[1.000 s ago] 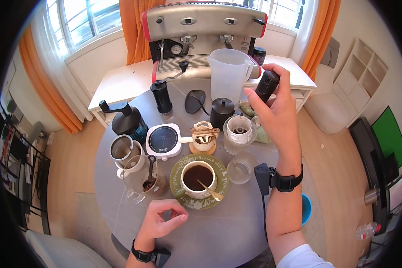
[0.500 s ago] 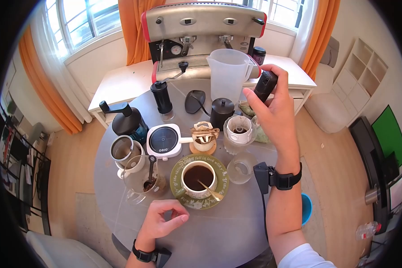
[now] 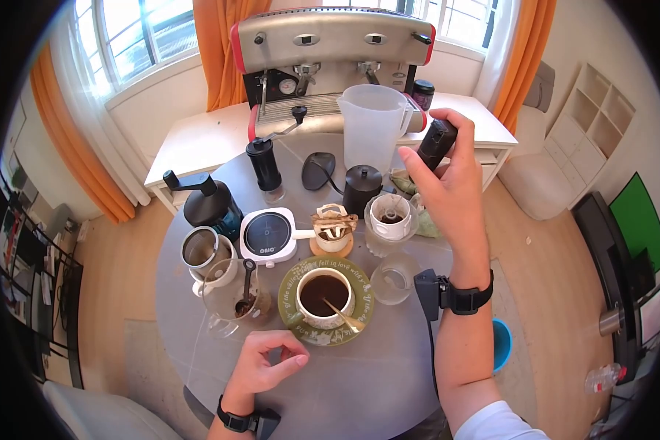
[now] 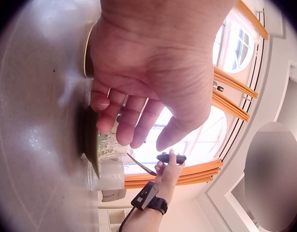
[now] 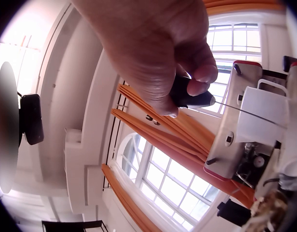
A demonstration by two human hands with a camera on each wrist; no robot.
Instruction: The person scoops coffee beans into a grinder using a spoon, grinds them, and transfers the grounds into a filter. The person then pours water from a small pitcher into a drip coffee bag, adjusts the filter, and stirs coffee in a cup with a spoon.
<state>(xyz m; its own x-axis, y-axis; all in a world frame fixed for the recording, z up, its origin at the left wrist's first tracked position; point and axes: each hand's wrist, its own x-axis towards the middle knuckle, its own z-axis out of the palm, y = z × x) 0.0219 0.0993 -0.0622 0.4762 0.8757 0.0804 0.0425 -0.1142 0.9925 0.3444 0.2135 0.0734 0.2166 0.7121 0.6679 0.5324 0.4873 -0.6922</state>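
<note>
Head view suggests a stirring or whisking step, worked one-handed. Nearest, over the near part of the table (image 3: 345, 389), the left hand (image 3: 270, 359) is idle: its fingers are loosely bent with slim gaps between them, the thumb stands apart, and nothing is held; whether it touches the tabletop I cannot tell. Just beyond it lies a green plate (image 3: 292, 282) bearing a patterned cup (image 3: 319, 321) of dark drink, with a spoon (image 3: 348, 319) leaning in it. To the right of the plate stands a clear glass (image 3: 392, 282), and past that a white cup (image 3: 391, 231) sits in a glass vessel (image 3: 383, 247), something dark inside it.

Above and to the right of the white cup, the right hand (image 3: 451, 180) holds up a black handheld tool (image 3: 438, 143), thumb and fingers clamped on its handle. Right wrist view shows a thin rod (image 5: 250, 114) running out of the tool; its tip is unclear, so I cannot tell whether it reaches into the white cup. The next move probably calls for a steady grip and a rod kept off the rim. Farther back stand a translucent pitcher (image 3: 374, 128) and an espresso machine (image 3: 330, 48)
</note>
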